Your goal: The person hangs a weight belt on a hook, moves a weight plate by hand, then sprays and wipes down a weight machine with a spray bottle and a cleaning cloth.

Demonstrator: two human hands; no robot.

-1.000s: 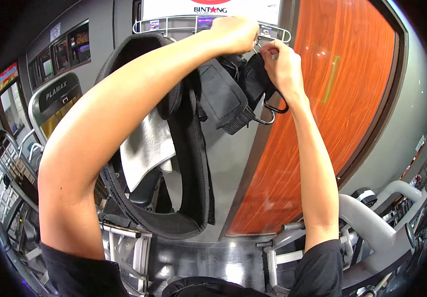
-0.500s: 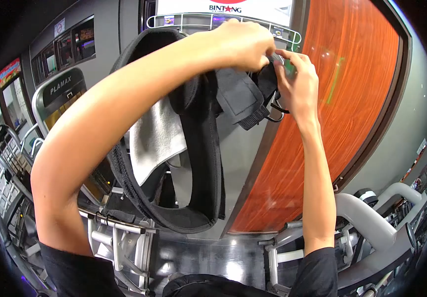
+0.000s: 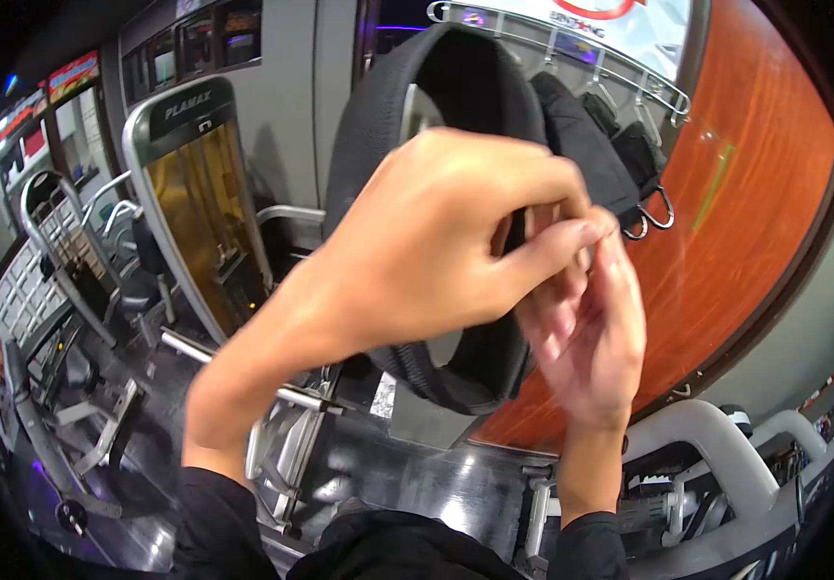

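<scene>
My left hand [image 3: 446, 237] is raised in front of a looped black belt [image 3: 368, 159], its thumb and index finger pinched together. Whatever lies in the pinch is too small or hidden to make out. My right hand [image 3: 596, 338] is just below and to the right, palm showing, fingers loosely bent and apart, fingertips meeting those of my left hand. The belt hangs from a white wire rack [image 3: 533, 24], partly covered by my left hand. Black padded straps [image 3: 586, 145] with metal rings [image 3: 663, 208] hang beside it, apart from both hands.
A reddish wooden door [image 3: 726, 193] stands to the right. A weight machine [image 3: 194, 193] marked PLAMAX is at the left, with more gym equipment [image 3: 78, 387] beyond. Thick grey machine tubing [image 3: 697, 435] curves up at the lower right. The dark floor [image 3: 426, 474] is shiny.
Both hands have come off the black straps and moved down, towards me, with fingertips together. The view has shifted, and the white towel seen behind the belt no longer shows.
</scene>
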